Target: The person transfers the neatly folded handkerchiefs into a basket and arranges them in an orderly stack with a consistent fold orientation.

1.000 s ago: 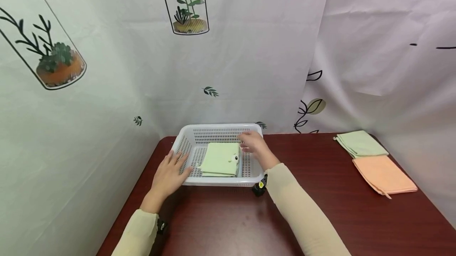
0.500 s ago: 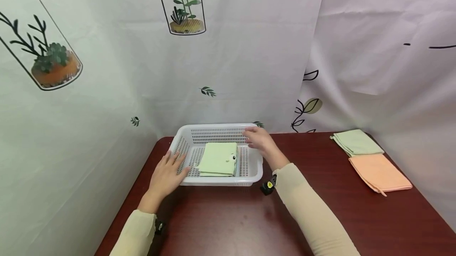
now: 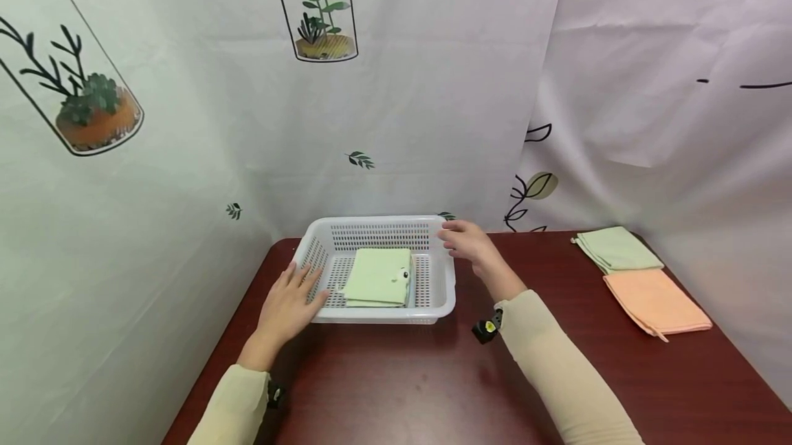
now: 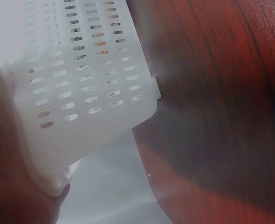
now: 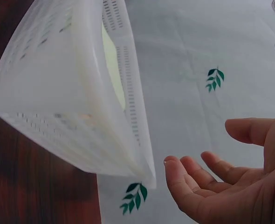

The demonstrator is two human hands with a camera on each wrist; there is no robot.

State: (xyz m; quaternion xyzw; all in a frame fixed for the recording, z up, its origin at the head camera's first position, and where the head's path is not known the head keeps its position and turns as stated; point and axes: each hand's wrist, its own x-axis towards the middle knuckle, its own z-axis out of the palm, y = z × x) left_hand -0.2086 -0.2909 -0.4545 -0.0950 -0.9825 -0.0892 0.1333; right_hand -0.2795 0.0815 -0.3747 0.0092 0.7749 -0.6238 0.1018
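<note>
A white perforated plastic basket (image 3: 377, 316) stands at the back of the dark red table. Inside it lies a folded pale green cloth (image 3: 374, 276) with a small eye-like detail at its right edge, and a bluish layer shows along that side. My left hand (image 3: 291, 304) rests over the basket's left rim with fingers spread; in the left wrist view it sits along the edge of the basket wall (image 4: 93, 140). At the basket's back right corner, my right hand (image 3: 468, 242) hovers with nothing in it. The right wrist view shows its fingers (image 5: 177, 175) loosely bent, apart from the rim.
On the table's far right lie a folded light green cloth (image 3: 621, 250) and an overlapping folded orange cloth (image 3: 658, 300) with a hanging loop. A plant-printed white curtain (image 3: 402, 108) closes off the back and sides. The brown tabletop (image 3: 383, 376) extends in front of the basket.
My right hand has moved right, from above the inside of the basket to its back right corner. My left hand has stayed on the left rim. The head view has shifted slightly.
</note>
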